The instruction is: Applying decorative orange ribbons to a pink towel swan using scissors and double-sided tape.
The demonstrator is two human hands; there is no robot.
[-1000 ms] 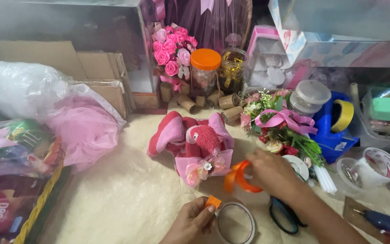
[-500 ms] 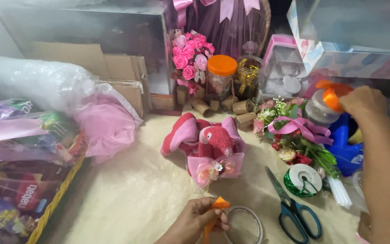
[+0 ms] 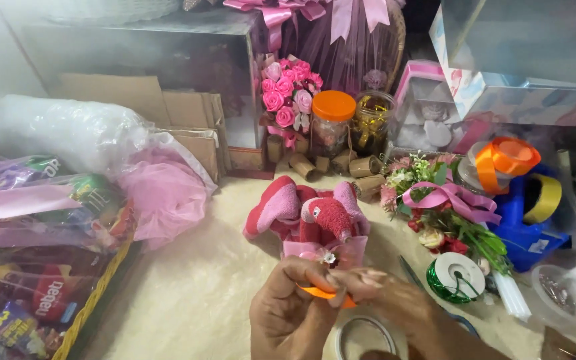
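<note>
Low in the middle of the head view, my left hand (image 3: 288, 313) and my right hand (image 3: 395, 303) meet and together pinch a short strip of orange ribbon (image 3: 325, 293). Just beyond my fingers lies a pink and red towel elephant (image 3: 315, 217) with a small pink bow and a flower (image 3: 328, 257) at its front. A clear tape roll (image 3: 365, 337) lies under my hands. An orange ribbon roll (image 3: 508, 160) rests on a container at the right.
A green wire spool (image 3: 456, 277), a flower bunch with pink ribbon (image 3: 445, 207), a blue tape dispenser (image 3: 528, 227), an orange-lidded jar (image 3: 333, 123), pink roses (image 3: 291, 93) and cardboard tubes (image 3: 341, 163) ring the cream surface. A basket of wrapped snacks (image 3: 41, 267) fills the left.
My right hand left the orange ribbon roll at the right and came back to the middle, joining my left hand on the orange strip. The view shifted slightly left.
</note>
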